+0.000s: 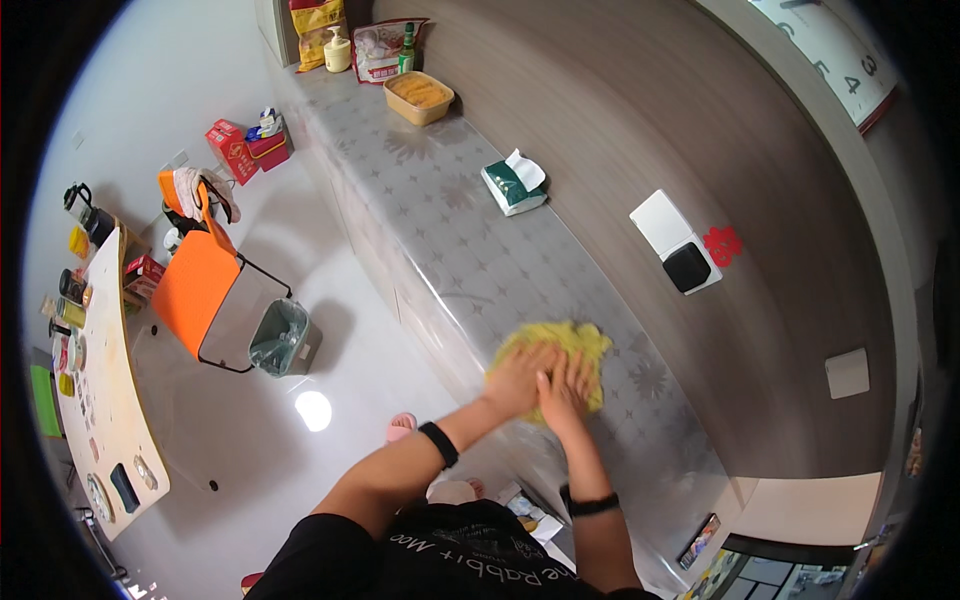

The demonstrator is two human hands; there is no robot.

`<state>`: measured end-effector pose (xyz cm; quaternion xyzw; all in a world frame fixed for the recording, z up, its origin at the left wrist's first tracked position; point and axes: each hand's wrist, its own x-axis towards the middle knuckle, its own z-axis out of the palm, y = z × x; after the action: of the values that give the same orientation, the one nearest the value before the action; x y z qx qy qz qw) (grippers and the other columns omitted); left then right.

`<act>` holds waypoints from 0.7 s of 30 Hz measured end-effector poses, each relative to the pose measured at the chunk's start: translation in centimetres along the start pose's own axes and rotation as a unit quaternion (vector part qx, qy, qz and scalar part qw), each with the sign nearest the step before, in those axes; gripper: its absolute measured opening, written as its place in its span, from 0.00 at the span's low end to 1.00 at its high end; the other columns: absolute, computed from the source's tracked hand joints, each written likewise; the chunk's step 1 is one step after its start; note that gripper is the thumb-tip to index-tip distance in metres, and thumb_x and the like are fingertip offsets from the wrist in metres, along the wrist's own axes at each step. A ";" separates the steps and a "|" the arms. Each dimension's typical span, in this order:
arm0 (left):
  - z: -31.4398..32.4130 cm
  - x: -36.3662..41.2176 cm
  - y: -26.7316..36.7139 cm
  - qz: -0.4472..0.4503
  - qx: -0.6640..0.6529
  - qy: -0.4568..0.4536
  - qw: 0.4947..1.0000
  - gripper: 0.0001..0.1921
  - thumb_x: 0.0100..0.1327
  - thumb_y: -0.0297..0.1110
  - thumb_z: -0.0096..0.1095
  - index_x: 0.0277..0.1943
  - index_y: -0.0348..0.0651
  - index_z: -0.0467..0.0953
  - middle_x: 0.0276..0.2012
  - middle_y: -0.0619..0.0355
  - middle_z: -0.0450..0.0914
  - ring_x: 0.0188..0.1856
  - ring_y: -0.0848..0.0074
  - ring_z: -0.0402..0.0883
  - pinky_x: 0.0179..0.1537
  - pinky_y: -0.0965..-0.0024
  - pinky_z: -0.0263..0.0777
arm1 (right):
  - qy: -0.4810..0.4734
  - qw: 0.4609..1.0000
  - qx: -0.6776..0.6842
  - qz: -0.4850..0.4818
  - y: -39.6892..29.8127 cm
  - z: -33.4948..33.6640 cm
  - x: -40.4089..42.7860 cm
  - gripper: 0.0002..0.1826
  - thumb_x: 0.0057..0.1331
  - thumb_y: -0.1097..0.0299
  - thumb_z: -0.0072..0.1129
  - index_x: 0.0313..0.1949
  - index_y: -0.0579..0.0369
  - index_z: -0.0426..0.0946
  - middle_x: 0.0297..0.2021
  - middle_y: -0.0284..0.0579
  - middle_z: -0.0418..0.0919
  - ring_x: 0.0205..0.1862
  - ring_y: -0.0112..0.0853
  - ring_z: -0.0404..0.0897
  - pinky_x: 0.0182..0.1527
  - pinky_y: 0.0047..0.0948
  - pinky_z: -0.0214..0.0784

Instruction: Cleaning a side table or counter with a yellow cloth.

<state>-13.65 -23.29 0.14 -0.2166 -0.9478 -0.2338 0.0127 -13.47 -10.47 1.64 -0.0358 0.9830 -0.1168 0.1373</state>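
Observation:
A crumpled yellow cloth (pixel 594 343) lies on a grey patterned countertop (pixel 457 262). With my left hand (pixel 521 375) I hold it down against the surface, palm down and fingers stretched forward. Close beside it, my right hand (pixel 566 386) also holds the cloth, its fingers spread over the yellow fabric. The two hands touch and seem to overlap at the fingers. Most of the cloth's middle is hidden beneath them. Farther along the counter, by the wall panel, sits a green and white tissue pack (pixel 514 184) with one tissue sticking up.
At the counter's far end stand a tan food tub (pixel 418 97), a pump bottle (pixel 337 51), a green bottle (pixel 406 49) and bags. A phone-like object (pixel 699 540) lies near the close end. Leftward are a lined bin (pixel 285 337), an orange chair (pixel 199 289) and a cluttered table (pixel 112 390).

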 end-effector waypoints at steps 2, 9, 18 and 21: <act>-2.5 0.6 -3.4 -0.036 0.046 0.021 0.998 0.30 0.62 0.41 0.45 0.67 0.41 0.56 0.68 0.54 0.56 0.70 0.64 0.52 0.68 0.55 0.43 | 0.003 1.000 -0.020 -0.023 -4.2 -0.4 3.4 0.37 0.69 0.44 0.35 0.70 0.52 0.44 0.71 0.53 0.33 0.72 0.53 0.30 0.68 0.55 0.21; -3.5 0.9 -7.7 -0.101 0.105 0.086 0.986 0.30 0.64 0.44 0.42 0.68 0.43 0.56 0.70 0.53 0.52 0.72 0.63 0.46 0.69 0.53 0.37 | 0.075 0.990 -0.013 -0.118 -8.4 0.1 6.3 0.34 0.70 0.45 0.33 0.68 0.54 0.49 0.70 0.51 0.41 0.71 0.50 0.38 0.69 0.53 0.26; 1.4 -1.0 4.3 -0.035 0.167 -0.008 0.985 0.31 0.64 0.45 0.39 0.68 0.38 0.54 0.71 0.47 0.47 0.72 0.49 0.40 0.66 0.38 0.30 | 0.129 0.983 -0.001 -0.131 3.1 0.5 -3.7 0.30 0.71 0.56 0.38 0.67 0.58 0.51 0.69 0.51 0.47 0.71 0.44 0.45 0.70 0.43 0.37; 3.9 -1.7 10.2 0.002 0.152 -0.031 0.988 0.32 0.64 0.45 0.39 0.68 0.38 0.54 0.71 0.46 0.46 0.72 0.48 0.38 0.65 0.37 0.29 | 0.134 0.985 0.022 -0.110 8.6 0.1 -8.3 0.31 0.69 0.55 0.42 0.66 0.59 0.54 0.69 0.49 0.48 0.70 0.44 0.47 0.70 0.44 0.37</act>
<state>-7.61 -14.10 0.89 -0.2215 -0.9717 -0.0800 0.0164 -5.79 -1.30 1.62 -0.1250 0.9797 -0.1563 -0.0087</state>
